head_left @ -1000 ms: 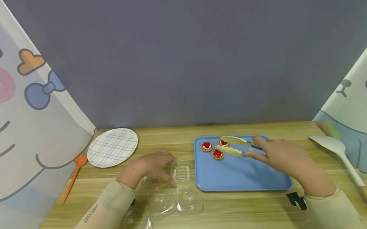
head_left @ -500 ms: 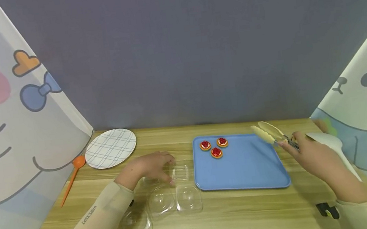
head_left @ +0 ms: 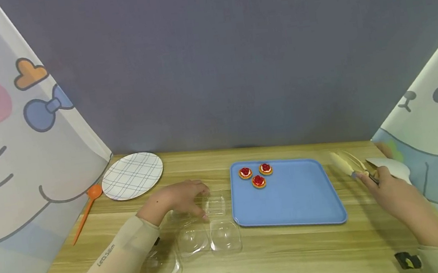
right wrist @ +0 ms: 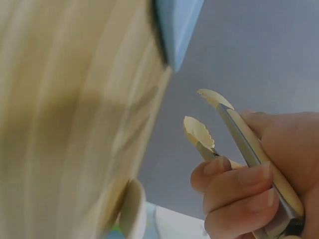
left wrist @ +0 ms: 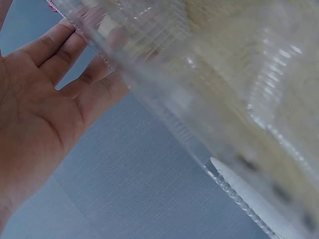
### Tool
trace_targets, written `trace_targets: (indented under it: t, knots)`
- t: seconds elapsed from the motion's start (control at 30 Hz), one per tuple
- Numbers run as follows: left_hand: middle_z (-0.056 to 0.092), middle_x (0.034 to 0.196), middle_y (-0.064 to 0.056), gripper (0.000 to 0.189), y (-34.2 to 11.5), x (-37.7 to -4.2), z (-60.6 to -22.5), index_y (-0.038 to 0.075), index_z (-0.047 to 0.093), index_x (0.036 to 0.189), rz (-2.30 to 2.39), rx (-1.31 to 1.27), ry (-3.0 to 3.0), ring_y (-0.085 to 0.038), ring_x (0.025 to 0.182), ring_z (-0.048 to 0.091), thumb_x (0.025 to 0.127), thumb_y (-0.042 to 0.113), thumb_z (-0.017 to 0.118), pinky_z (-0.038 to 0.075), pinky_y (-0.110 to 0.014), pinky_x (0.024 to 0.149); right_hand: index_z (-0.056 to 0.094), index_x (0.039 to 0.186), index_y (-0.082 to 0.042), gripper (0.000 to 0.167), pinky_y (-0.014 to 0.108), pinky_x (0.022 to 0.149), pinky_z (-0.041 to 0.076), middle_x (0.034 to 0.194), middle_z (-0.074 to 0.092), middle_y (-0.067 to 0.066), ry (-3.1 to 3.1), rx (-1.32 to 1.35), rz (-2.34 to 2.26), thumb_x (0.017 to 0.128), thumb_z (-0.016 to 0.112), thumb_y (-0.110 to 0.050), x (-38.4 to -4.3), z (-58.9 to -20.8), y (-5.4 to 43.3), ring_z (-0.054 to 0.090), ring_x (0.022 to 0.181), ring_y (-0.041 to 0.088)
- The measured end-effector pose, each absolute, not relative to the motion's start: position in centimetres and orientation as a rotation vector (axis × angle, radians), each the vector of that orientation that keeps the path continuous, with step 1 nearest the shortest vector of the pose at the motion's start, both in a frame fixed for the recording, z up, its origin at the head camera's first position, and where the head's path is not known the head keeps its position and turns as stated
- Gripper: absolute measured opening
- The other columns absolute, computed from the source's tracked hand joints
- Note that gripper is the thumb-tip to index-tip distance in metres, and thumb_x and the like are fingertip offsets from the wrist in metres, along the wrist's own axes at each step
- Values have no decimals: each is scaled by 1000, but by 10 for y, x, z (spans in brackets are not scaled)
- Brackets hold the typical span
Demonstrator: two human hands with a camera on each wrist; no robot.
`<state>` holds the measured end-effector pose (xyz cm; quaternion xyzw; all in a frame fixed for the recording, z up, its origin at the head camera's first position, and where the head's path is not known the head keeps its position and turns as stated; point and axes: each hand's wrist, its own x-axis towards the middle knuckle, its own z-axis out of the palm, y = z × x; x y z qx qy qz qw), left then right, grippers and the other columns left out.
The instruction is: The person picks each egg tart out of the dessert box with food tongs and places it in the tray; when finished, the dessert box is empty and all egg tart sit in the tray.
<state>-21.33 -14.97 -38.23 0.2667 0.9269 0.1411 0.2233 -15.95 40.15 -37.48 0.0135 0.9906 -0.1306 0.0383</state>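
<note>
In the head view my left hand (head_left: 186,199) lies at the left and far side of a clear plastic container (head_left: 225,236) with several compartments. The left wrist view shows its fingers (left wrist: 67,57) fairly straight, touching the container's clear wall (left wrist: 164,94) and partly seen through it. My right hand (head_left: 394,197) grips a pair of tongs (head_left: 347,164) by the handle, right of the blue tray (head_left: 292,200). The tongs' cream scalloped tips (right wrist: 197,132) stand apart with nothing between them. Three small red-topped tarts (head_left: 259,181) sit at the tray's far left.
A white plate with blue checked lines (head_left: 132,176) lies at the back left, beside an orange spoon (head_left: 88,209). At the right, a large white spatula-like utensil (head_left: 391,167) is partly hidden by my right hand. Printed cloth panels and a grey wall (head_left: 210,64) border the wooden table (head_left: 291,259).
My right hand has carried the tongs from above the tarts rightward, past the tray's right edge. The tarts remain on the tray. My left hand keeps its place at the container.
</note>
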Motion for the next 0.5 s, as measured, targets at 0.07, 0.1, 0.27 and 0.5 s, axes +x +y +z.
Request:
trace_targets:
  t: [0.07,0.1,0.27,0.5]
  knots:
    - [62,148,-3,80,-150,-213,-382,11,59,148,388,741,2560,-31,143,56,83,47,90,48,-50,121,37,120,19,75,53,55,49,86,63,39,3019,40,-410,115,24,-54,-159,-377,406,66,70,45]
    - [62,148,-3,81,-150,-213,-382,11,59,148,388,742,2560,-31,143,56,83,47,90,48,-50,121,37,119,19,75,52,55,48,86,64,37,3011,41,-414,115,23,-54,-159,-379,408,66,70,43]
    - [61,149,-4,83,-150,-212,-381,11,58,149,394,732,2561,-33,145,55,83,48,89,46,-51,122,36,119,20,75,49,56,49,86,63,35,2977,38,-412,115,21,-54,-161,-385,416,64,69,39]
    - [62,149,-4,82,-149,-212,-382,11,58,149,402,721,2567,-31,144,55,82,47,90,46,-50,123,35,128,20,82,53,58,51,92,65,38,2918,64,-381,114,16,-59,-163,-392,423,68,74,43]
